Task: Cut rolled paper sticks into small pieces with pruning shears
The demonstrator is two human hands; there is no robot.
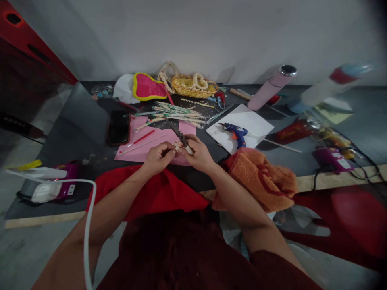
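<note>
Over the pink paper, my left hand is closed in a pinch on a small pale beaded piece. My right hand is wrapped round a dark metal tool, like scissors or pliers, its tip pointing up and left. Both hands are close together, the beaded piece between their fingertips. Wrapped sticks lie in a pile beyond them. A red stick rests on the pink paper, left of my hands.
A phone lies left; a blue glue gun rests on a white board to the right. Behind stand a yellow basket and pink flask. An orange towel and red cloth cover the front edge.
</note>
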